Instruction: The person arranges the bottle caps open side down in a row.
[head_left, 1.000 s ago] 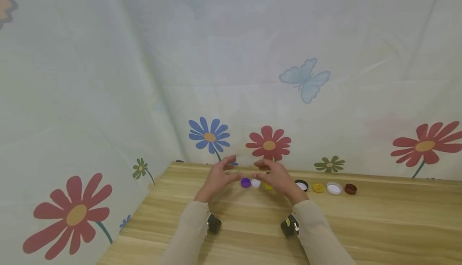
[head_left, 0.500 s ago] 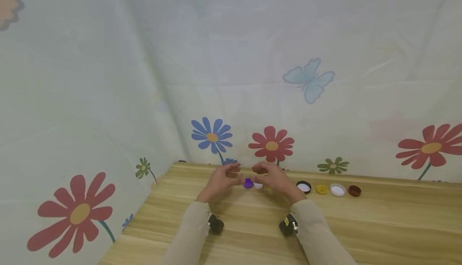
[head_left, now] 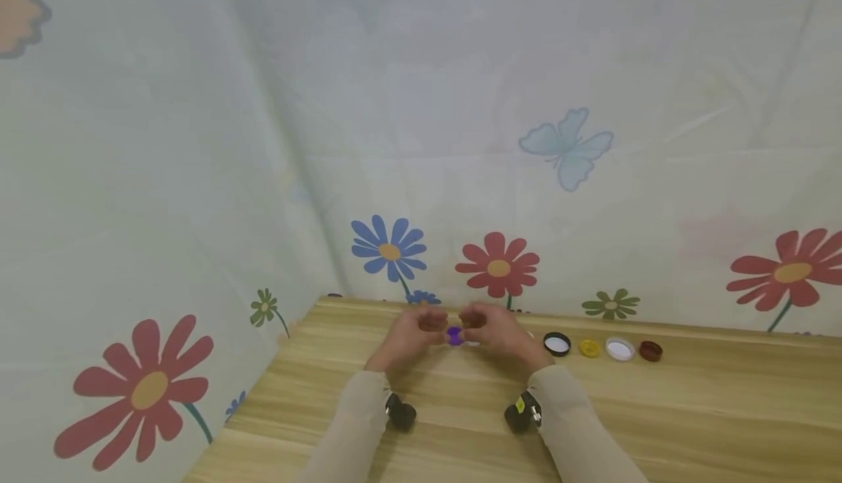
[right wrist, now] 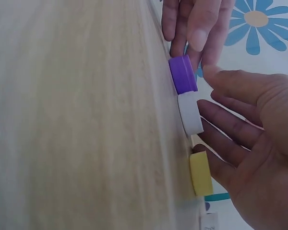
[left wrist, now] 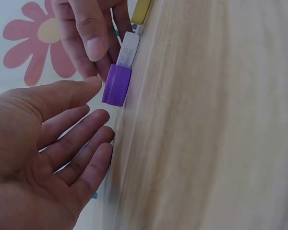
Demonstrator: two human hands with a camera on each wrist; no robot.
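A purple bottle cap (head_left: 454, 335) lies on the wooden table between my hands, side against a white cap (right wrist: 189, 112) with print on its edge. My left hand (head_left: 411, 337) is at the purple cap's left. In the left wrist view its fingers are loosely bent, and the thumb tip is close to the purple cap (left wrist: 117, 85); contact is unclear. My right hand (head_left: 496, 333) curves around behind the white cap, holding nothing, thumb near the purple cap (right wrist: 183, 74). A yellow cap (right wrist: 200, 173) lies by its little finger, hidden by this hand in the head view.
Farther right the row goes on with a black-rimmed cap (head_left: 557, 344), an amber cap (head_left: 589, 348), a clear-rimmed white cap (head_left: 620, 349) and a dark red cap (head_left: 650, 351). A flower-printed cloth (head_left: 421, 103) hangs behind the table's back edge.
Both hands have drawn closer together around the purple and white caps. My right hand has come to cover the yellow cap in the head view. The whole head view has shifted slightly.
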